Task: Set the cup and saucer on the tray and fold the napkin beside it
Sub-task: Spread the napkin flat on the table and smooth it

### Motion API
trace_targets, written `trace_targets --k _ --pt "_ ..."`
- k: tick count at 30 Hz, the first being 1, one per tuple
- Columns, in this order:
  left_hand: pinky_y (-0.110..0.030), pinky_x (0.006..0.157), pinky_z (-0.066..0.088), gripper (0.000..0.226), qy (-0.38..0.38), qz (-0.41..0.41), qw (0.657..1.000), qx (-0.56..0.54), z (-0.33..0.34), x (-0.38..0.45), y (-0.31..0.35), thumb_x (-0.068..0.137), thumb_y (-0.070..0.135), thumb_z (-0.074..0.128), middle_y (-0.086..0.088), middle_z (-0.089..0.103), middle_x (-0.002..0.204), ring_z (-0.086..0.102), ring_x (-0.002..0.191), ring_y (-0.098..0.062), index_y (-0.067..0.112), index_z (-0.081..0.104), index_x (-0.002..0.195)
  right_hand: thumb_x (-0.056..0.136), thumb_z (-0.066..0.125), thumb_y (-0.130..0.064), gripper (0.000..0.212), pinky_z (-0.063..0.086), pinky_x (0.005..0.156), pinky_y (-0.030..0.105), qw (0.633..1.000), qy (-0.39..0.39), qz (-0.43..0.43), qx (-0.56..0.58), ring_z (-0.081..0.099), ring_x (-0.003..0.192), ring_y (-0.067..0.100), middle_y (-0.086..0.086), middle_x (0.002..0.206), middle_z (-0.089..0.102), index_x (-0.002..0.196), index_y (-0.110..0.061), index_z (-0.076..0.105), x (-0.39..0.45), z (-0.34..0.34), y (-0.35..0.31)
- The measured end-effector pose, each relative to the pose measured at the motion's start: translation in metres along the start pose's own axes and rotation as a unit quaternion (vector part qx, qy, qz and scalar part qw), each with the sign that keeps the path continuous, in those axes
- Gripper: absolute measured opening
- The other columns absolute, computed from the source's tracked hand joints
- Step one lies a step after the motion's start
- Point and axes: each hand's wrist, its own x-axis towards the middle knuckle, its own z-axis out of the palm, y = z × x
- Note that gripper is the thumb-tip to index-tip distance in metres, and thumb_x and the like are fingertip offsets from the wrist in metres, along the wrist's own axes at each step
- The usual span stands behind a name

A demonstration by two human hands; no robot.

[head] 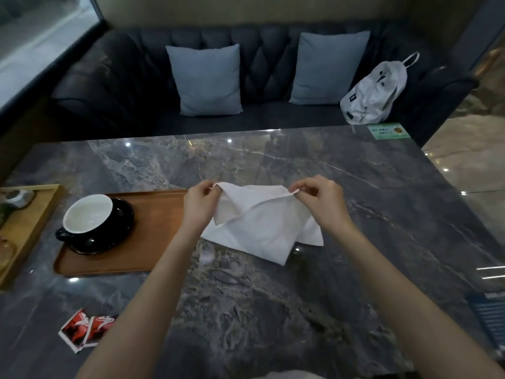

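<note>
So the white napkin point(262, 222) sits on the worktop point(273, 310) just to the right of the brown tray point(153, 242), with its left edge reaching the tray's right end. Its far edge is lifted: the left hand point(198, 203) pinches the far left corner between thumb and fingers point(211, 187), and the right hand point(319, 199) pinches the far right corner the same way, other fingers loosely curled. The near part of the cloth lies flat on the stone, a bit rumpled, with one point aimed toward the camera.

The black cup point(87, 214), white inside, stands on its black saucer point(109, 231) on the left half of the tray, handle pointing near-left. Nothing sits between the napkin and the tray.

Further left there's a lighter wooden tray point(41, 214) with some small stuff on it I can't make out. Near the front-left corner of the worktop lie a couple of red and white packets point(84, 330). A green card point(388, 131) rests at the far right edge.

The worktop is dark grey marble, glossy, catching ceiling light spots. Behind it is a dark tufted sofa point(123, 86) with two pale blue cushions point(207, 80) and a white bag point(374, 91) on the right end.
</note>
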Motion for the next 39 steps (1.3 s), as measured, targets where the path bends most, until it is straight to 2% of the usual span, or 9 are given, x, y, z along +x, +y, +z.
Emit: trace_targets --k 5,9,12,18,22,25,28,34,39 --pt "-0.034 0.067 0.035 0.031 -0.063 -0.006 0.992 -0.112 -0.014 -0.004 0.017 0.089 0.022 0.052 -0.012 0.052 0.075 0.047 0.072 -0.021 -0.005 0.059 0.077 0.088 0.047 -0.006 0.019 0.049 0.060 0.027 0.995 0.005 0.073 0.065 0.058 0.056 0.003 0.002 0.066 0.063 0.081 -0.020 0.058 0.002 0.003 0.001" --pt "-0.031 0.063 0.027 0.029 -0.112 0.033 0.987 -0.109 -0.021 -0.013 0.047 0.091 0.025 0.045 -0.006 0.039 0.069 0.036 0.067 -0.018 0.015 0.045 0.064 0.078 0.069 -0.033 0.024 0.042 0.058 0.010 0.992 0.018 0.092 0.085 0.061 0.072 0.009 -0.006 0.075 0.066 0.087 -0.014 0.056 0.002 0.008 -0.011" --pt "-0.034 0.067 0.031 0.031 -0.120 0.088 0.985 -0.081 -0.029 -0.018 0.074 0.095 0.025 0.042 -0.008 0.041 0.076 0.040 0.071 -0.019 0.005 0.050 0.073 0.068 0.080 -0.022 0.030 0.050 0.066 0.021 0.981 0.066 0.097 0.153 0.063 0.071 0.009 -0.002 0.077 0.068 0.082 -0.015 0.054 0.008 0.004 -0.023" --pt "-0.023 0.057 0.037 0.028 -0.164 0.126 0.966 -0.156 -0.051 -0.033 0.126 0.096 0.019 0.043 0.002 0.052 0.068 0.047 0.065 -0.010 0.017 0.055 0.071 0.082 0.058 -0.005 0.020 0.059 0.064 0.033 0.828 -0.063 0.130 0.542 0.066 0.065 0.018 0.003 0.067 0.067 0.065 -0.015 0.054 0.022 -0.027 -0.054" --pt "-0.022 0.055 0.051 0.029 -0.220 0.080 0.935 -0.265 -0.055 -0.037 0.140 0.096 0.015 0.041 0.001 0.068 0.066 0.063 0.060 -0.010 0.012 0.064 0.080 0.077 0.062 -0.009 0.035 0.047 0.051 0.017 0.785 -0.155 0.073 0.595 0.051 0.049 0.004 -0.010 0.049 0.050 0.048 -0.023 0.051 0.025 -0.038 -0.064" --pt "-0.024 0.057 0.056 0.026 -0.265 0.027 0.905 -0.332 -0.054 -0.032 0.140 0.095 0.014 0.040 -0.001 0.073 0.069 0.068 0.063 -0.012 0.009 0.065 0.090 0.058 0.083 -0.018 0.038 0.038 0.070 0.023 0.728 -0.221 0.067 0.645 0.045 0.064 0.007 -0.007 0.061 0.045 0.057 -0.022 0.045 0.025 -0.039 -0.067" --pt "-0.026 0.058 0.057 0.023 -0.269 -0.051 0.890 -0.364 -0.052 -0.020 0.124 0.095 0.016 0.042 -0.004 0.073 0.071 0.069 0.063 -0.013 0.006 0.063 0.095 0.043 0.090 -0.018 0.039 0.051 0.077 0.028 0.681 -0.216 0.128 0.688 0.061 0.068 0.011 -0.004 0.063 0.062 0.062 -0.020 0.055 0.025 -0.038 -0.063" --pt "-0.019 0.044 0.048 0.020 -0.136 -0.142 0.962 -0.190 -0.041 0.003 0.045 0.095 0.016 0.048 -0.006 0.061 0.074 0.060 0.057 -0.011 0.006 0.062 0.085 0.073 0.063 -0.003 0.030 0.050 0.058 0.025 0.809 -0.153 0.229 0.519 0.048 0.064 0.012 -0.006 0.054 0.052 0.054 -0.020 0.048 0.042 -0.018 -0.019" --pt "-0.030 0.054 0.040 0.027 -0.085 -0.129 0.987 -0.050 -0.046 0.023 -0.018 0.091 0.016 0.056 -0.019 0.057 0.064 0.053 0.056 -0.020 0.001 0.062 0.069 0.081 0.061 0.008 0.038 0.052 0.041 0.018 0.885 -0.038 0.324 0.332 0.057 0.070 0.017 0.013 0.094 0.058 0.117 0.000 0.051 0.050 -0.008 0.042"
